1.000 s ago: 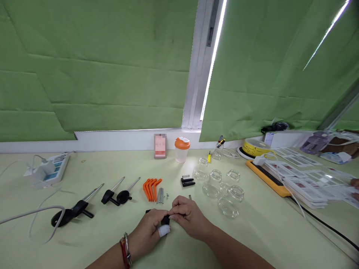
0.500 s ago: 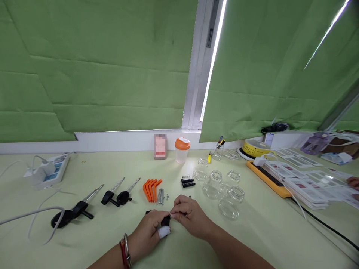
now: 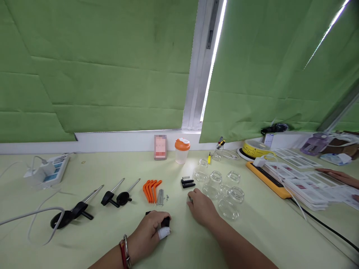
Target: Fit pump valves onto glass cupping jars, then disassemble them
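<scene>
My left hand (image 3: 150, 229), with a white wrap on the thumb, is closed around a black plastic part (image 3: 166, 222) low over the table; most of the part is hidden by the fingers. To its right, my right hand (image 3: 203, 207) rests on the table, fingertips closed at a small metal piece (image 3: 191, 199), perhaps a spring. Just beyond it lie black plastic pieces (image 3: 187, 184) and small springs (image 3: 186, 177). Orange bent handles (image 3: 151, 190), metal rods (image 3: 160, 197) and tiny hardware (image 3: 167, 197) lie ahead of my left hand.
Several glass jars (image 3: 228, 207) stand close beside my right hand. Black pieces with metal shafts (image 3: 80, 210) lie at left near a power strip (image 3: 56, 172). An orange-lidded cup (image 3: 182, 151) and phone (image 3: 160, 147) stand behind. At right, a co-worker's hand (image 3: 339, 176) touches printed sheets.
My right hand has left the black part in my left hand and moved right and slightly forward to the small metal piece. My left hand stays put. The co-worker's hand has reached further in.
</scene>
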The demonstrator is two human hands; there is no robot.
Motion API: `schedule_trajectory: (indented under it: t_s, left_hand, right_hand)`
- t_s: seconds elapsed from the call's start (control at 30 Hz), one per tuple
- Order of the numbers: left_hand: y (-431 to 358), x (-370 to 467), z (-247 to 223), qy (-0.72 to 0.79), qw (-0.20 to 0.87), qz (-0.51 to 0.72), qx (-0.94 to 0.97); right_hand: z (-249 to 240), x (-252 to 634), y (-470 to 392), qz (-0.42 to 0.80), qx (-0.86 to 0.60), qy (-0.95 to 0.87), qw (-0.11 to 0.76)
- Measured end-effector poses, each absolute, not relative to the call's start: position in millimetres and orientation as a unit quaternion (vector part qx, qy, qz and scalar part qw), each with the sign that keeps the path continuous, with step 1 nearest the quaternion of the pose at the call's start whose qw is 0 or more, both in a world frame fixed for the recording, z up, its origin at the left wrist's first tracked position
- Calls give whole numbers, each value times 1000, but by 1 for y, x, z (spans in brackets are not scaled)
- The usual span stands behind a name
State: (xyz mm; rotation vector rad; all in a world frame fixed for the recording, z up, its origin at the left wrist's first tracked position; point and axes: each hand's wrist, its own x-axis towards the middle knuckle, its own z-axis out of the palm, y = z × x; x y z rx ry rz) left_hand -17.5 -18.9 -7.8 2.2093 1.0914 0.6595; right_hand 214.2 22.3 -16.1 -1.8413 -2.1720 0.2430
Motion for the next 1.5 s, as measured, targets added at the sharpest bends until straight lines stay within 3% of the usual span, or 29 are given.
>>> schedule_trajectory:
  t_s: [0.27,0.9,1.5]
  left_hand:
    - [-20,-18,-8,413,294,239,828]
    - [-18,-15,-8,402,277,227,843]
    - [-16,-14,-10,363,278,260,850]
  right_hand:
    - [-13,206,18,110,-601,-776,154]
    - [10,178,-14,400,-401,-713,414]
    - [-1,169,-17,348,-394,-759,385]
